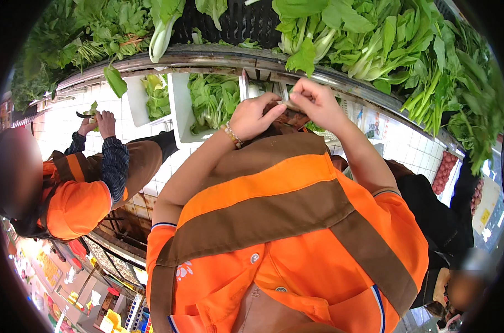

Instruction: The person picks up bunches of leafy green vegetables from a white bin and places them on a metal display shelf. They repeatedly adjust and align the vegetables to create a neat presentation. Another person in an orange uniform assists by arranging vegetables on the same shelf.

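In the head view, my left hand [252,116], with a beaded bracelet at the wrist, has its thumb and fingers bent towards my right hand [316,104]. The fingertips of both hands almost meet in front of my brown and orange apron [260,191]. A small pale thing [292,105] shows at the curled fingers of my right hand; what it is cannot be told, nor whether my left fingers grip it too. Below the display edge, a white box [179,112] of leafy greens [216,100] is left of my hands.
A metal shelf edge [218,58] crosses ahead, with bok choy [376,50] and other greens above it. At left, a co-worker's hands [102,123] hold a curved knife [83,115] and a green vegetable. Another person in black [435,208] is at right, near red net bags [444,172].
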{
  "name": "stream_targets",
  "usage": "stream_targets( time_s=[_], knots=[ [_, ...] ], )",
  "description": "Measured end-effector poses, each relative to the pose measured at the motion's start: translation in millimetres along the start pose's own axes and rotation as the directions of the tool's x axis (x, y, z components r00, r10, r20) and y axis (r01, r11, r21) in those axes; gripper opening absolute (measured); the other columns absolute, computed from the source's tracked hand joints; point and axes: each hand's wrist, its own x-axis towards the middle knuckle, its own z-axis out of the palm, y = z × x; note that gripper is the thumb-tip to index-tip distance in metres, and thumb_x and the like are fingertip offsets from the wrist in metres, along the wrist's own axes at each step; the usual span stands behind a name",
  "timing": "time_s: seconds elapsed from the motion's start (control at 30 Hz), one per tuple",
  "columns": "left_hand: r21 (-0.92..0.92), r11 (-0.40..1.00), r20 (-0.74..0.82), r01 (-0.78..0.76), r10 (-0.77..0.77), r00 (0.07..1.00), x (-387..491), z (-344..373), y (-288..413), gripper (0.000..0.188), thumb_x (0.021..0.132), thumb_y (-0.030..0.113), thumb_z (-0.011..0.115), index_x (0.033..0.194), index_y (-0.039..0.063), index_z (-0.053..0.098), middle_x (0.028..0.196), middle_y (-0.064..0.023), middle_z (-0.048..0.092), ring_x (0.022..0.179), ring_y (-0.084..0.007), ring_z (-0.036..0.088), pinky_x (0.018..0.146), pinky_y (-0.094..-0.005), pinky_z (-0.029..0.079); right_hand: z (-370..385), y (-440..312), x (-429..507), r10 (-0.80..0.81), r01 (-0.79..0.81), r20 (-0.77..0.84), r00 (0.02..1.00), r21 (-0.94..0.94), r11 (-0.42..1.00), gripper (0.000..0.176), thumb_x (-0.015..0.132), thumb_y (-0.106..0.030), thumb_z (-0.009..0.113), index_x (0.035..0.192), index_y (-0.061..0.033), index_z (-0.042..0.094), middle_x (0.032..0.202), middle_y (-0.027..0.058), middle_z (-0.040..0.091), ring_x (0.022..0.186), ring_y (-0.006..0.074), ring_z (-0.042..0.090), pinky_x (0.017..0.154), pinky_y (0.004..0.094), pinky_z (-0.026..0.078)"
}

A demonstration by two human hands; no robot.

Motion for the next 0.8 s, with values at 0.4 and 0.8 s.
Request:
stream_targets(
  time_s=[0.4,0.8],
  knots=[
    [0.103,0.995,-0.304,-0.018,0.048,0.952,82,-70,-13,0.032,0.093,0.025,0.07,0.111,-0.002,0.066,0.097,-0.0154,0.074,0.09,-0.0221,0.073,0.081,-0.0328,0.057,-8,-11,-3,-0.212,0.191,-0.024,0.977,-0.345,0.919,0.012,0.092,-0.014,0.064,0.098,-0.0039,0.062,0.085,0.0141,0.07,0.077,0.0297,0.071,0.069,0.0369,0.054],
    [-0.12,0.95,0.116,0.287,-0.274,0.955,206,-24,-30,0.073,0.075,0.04,0.087,0.123,-0.009,0.061,0.115,-0.0149,0.07,0.1,-0.0192,0.067,0.089,-0.0326,0.053,-57,23,68,0.052,-0.404,-0.553,0.831,-0.538,0.739,0.042,0.087,-0.017,0.065,0.114,0.0075,0.045,0.096,0.032,0.066,0.089,0.0487,0.065,0.08,0.0526,0.053]
  ],
)
